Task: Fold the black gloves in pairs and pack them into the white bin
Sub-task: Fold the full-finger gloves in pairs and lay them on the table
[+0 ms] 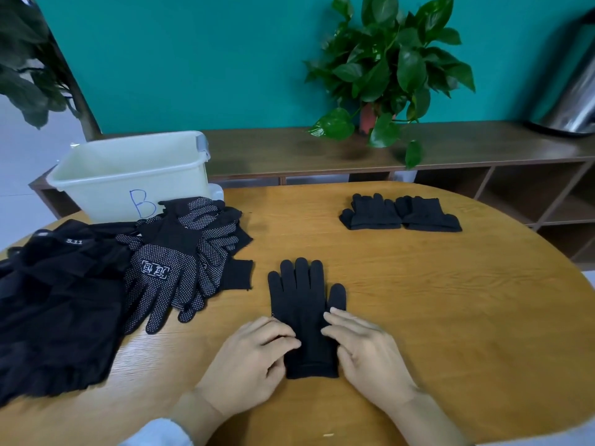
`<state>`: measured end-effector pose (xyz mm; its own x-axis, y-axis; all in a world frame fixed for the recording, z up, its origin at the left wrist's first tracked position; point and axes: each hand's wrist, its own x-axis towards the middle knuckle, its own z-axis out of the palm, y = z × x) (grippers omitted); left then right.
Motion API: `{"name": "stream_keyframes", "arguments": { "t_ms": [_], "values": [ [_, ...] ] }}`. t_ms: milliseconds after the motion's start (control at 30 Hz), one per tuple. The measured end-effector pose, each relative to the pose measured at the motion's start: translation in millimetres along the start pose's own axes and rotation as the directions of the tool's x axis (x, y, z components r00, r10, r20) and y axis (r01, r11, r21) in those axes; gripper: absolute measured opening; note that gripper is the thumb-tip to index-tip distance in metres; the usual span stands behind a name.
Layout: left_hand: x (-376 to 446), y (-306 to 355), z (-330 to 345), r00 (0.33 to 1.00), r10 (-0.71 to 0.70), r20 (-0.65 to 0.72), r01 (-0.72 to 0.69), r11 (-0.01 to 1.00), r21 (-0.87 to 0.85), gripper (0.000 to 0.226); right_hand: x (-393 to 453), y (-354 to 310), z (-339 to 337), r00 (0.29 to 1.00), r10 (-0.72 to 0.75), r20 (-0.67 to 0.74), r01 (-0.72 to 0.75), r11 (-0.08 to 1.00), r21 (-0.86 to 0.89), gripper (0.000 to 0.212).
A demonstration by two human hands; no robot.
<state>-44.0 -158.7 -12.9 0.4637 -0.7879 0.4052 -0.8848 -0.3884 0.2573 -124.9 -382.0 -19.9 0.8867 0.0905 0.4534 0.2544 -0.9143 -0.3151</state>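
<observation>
**Both hands on a flat black glove**

Nearest you, a black glove (304, 317) lies flat on the wooden table (434, 317), fingers pointing away. Your left hand (254, 362) rests at its left edge and your right hand (367, 352) at its right edge — fingers loosely bent, tips touching the fabric; whether they pinch it, you cannot tell from here. To your left sits a heap of dotted black gloves (180, 252), overlapping a pile of dark cloth (54, 310). Farther off on the right, two folded glove bundles (401, 214) lie side by side, touching. At the far left stands the white bin (128, 175), marked with a blue B — just behind the dotted heap. Beyond the table, a potted plant (386, 69) stands on a low shelf (273, 149).
</observation>
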Motion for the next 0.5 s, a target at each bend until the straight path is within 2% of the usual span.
{"name": "stream_keyframes", "arguments": {
  "t_ms": [67,133,200,300,400,433,500],
  "values": [
    [3,-1,-10,0.996,-0.069,-0.055,0.064,0.994,-0.090,0.041,3,2,-8,0.996,0.061,-0.059,-0.061,0.998,0.006,0.042],
    [16,-6,-14,0.967,-0.212,-0.144,0.180,0.962,-0.204,0.042,18,4,-11,0.989,0.104,-0.108,-0.103,0.995,0.015,0.040],
    [37,-13,-11,0.926,-0.346,-0.148,0.310,0.925,-0.220,0.042,39,4,-4,0.992,0.099,-0.084,-0.103,0.994,-0.045,0.038],
    [64,-17,7,0.936,-0.350,0.017,0.351,0.937,-0.005,0.057,70,-2,8,0.986,0.105,0.126,-0.085,0.985,-0.152,0.045],
    [64,-18,25,0.913,-0.367,0.179,0.323,0.917,0.235,0.083,82,-1,16,0.884,0.174,0.433,-0.081,0.971,-0.226,0.072],
    [62,-18,28,0.905,-0.377,0.198,0.320,0.909,0.267,0.085,82,1,17,0.855,0.187,0.483,-0.077,0.968,-0.239,0.079],
    [59,-21,30,0.902,-0.373,0.217,0.300,0.903,0.307,0.083,81,9,19,0.825,0.203,0.528,-0.078,0.966,-0.248,0.079]
  ]
}}
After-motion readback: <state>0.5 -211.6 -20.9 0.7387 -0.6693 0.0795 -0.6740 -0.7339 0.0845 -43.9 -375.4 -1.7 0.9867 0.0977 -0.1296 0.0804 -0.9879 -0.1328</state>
